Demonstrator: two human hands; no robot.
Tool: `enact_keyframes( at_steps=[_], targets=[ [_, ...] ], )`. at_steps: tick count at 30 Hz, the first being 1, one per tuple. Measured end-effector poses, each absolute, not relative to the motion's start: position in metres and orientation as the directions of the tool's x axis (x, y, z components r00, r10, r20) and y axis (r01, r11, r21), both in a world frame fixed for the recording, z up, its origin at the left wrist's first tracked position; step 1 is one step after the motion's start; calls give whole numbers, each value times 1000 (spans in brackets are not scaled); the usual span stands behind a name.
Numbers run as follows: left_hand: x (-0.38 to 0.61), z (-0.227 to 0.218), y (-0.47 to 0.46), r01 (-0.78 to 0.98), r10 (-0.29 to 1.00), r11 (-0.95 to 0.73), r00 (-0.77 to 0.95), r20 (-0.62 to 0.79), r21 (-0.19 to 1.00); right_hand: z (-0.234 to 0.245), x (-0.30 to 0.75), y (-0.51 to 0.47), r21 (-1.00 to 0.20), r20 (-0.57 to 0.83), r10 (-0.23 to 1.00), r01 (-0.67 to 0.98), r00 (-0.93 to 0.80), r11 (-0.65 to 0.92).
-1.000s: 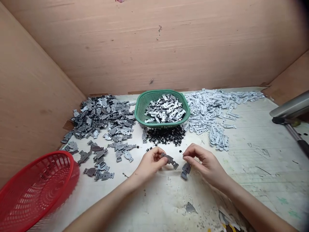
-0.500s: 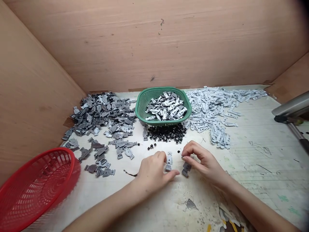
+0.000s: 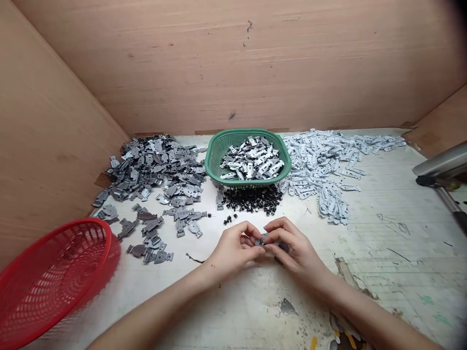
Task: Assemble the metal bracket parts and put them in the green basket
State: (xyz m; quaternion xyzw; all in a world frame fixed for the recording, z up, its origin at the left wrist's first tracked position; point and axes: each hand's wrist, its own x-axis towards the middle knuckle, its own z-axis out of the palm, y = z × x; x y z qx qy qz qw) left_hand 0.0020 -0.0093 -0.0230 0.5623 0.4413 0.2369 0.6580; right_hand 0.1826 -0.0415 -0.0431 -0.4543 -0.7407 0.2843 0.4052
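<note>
Pinching one clip [image 3: 259, 241], left hand [image 3: 233, 247] and right hand [image 3: 299, 246] show closed grip, one green basket [image 3: 248, 183] and one red basket [image 3: 110, 243] about, clip grey, mostly hidden.

Illumination: cool white, moderately bright, apparently from overhead; strongest across the middle of the pale tabletop [image 3: 175, 306], falling off along the plywood left wall [image 3: 44, 126]. Highlights: near-white gleam on the pile of white metal strips [image 3: 317, 163]; duller sheen along the silver tube [image 3: 447, 163]. Shadows: soft-edged, faint, below the left hand [image 3: 229, 250] and right hand [image 3: 297, 248]. Focus: fair at centre, though the metal clip [image 3: 259, 241] between the fingertips is too small for detail; softer about the red basket [image 3: 115, 257]. Distortion: wide-angle, that basket stretched at the left edge; upper right corner darkened.
</note>
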Motion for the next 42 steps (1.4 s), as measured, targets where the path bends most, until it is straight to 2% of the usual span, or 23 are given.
enact_keyframes(
  at_steps=[2,5,10,16,22,32,37,42],
  targets=[
    [3,-24,-8,69,774,392,514,-369,918,-45,182,-42,-812,333,904,407,-267,419],
    [2,-27,-6,-27,760,502,490,-427,864,-46,182,-42,-818,350,901,386,-256,427],
    [-1,-25,-4,84,678,589,490,-548,804,-44,183,-43,-808,384,892,381,-238,450],
    [-2,-23,-5,110,624,632,516,-588,767,-46,184,-42,-784,401,884,409,-241,467],
    [-1,-22,-6,132,647,618,475,-597,775,-46,184,-43,-736,394,874,472,-284,485],
    [1,-19,-7,167,649,626,431,-628,762,-41,178,-45,-581,546,788,549,-285,601],
    [2,-17,-7,176,645,628,427,-633,758,-44,179,-46,-574,518,799,569,-305,590],
    [3,-15,-7,191,651,630,398,-646,752,-27,185,-45,-534,531,794,609,-297,586]
  ],
)
